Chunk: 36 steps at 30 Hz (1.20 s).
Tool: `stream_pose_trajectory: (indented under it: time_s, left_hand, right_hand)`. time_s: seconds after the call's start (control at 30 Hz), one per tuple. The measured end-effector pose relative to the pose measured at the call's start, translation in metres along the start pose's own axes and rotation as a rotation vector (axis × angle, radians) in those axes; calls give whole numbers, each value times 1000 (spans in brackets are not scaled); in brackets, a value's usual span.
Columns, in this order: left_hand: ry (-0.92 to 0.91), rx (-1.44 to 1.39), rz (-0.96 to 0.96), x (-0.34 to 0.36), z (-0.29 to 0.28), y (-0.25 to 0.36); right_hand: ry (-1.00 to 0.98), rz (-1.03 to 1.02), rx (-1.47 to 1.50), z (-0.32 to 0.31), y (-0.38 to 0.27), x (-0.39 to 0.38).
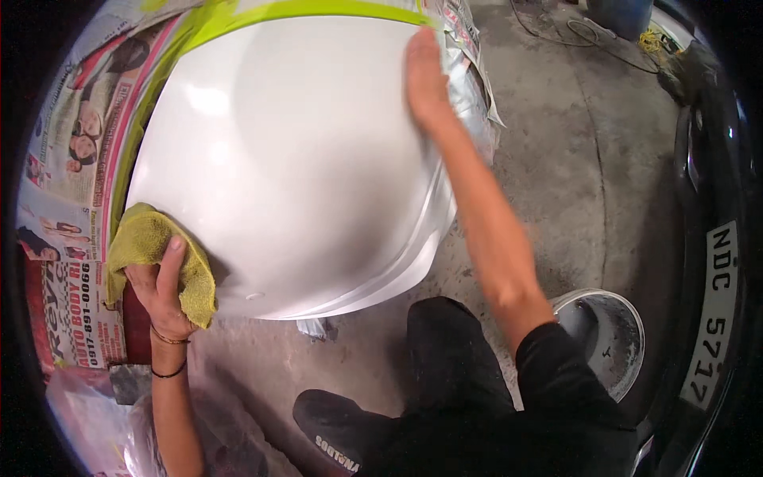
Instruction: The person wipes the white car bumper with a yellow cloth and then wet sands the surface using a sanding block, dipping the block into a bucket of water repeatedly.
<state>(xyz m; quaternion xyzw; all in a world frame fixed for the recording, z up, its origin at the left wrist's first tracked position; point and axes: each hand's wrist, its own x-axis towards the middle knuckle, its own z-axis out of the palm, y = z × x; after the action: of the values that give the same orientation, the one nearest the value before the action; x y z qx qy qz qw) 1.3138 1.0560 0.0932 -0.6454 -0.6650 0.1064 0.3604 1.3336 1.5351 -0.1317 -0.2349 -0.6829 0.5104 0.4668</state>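
Note:
A white, glossy car body panel (318, 159) curves across the middle, with yellow-green masking tape (318, 9) along its far and left edges. At its near left corner my left hand (163, 290) is closed on a yellow-green cloth (143, 238), which drapes around the fingers against the panel. My right hand (425, 79), slightly blurred, lies flat with stretched fingers along the panel's far right edge, beside the tape. Whatever may be under that palm is hidden.
Newspaper (83, 135) masks the bodywork on the left. A white bucket (628, 318) stands on the concrete floor by my right elbow. A dark car (707, 238) lines the right side. A cable (556, 40) and a blue drum (620, 16) are at the far right.

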Motion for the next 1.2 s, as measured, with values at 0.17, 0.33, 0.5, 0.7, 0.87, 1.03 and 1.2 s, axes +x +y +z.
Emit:
stream_pose_trajectory:
  time_s: [0.17, 0.33, 0.5, 0.7, 0.87, 1.03, 1.2]
  left_hand:
    - [-7, 30, 3, -7, -5, -2]
    - [43, -22, 6, 4, 6, 1]
    - [-9, 21, -27, -6, -7, 0]
    - [36, 6, -26, -3, 0, 1]
    - [56, 2, -62, 15, 1, 9]
    - [32, -8, -86, 11, -10, 10]
    - [95, -65, -84, 29, -12, 16]
  right_hand:
    - [-35, -421, -46, -21, -62, -85]
    - [33, 30, 18, -28, 50, 52]
    - [-37, -16, 199, 8, 57, 41]
    - [-27, -245, 34, -14, 51, -1]
    - [91, -3, 182, 6, 42, 33]
    - [-33, -592, -119, -5, -162, -127]
    - [-35, -389, -91, -30, -111, -67]
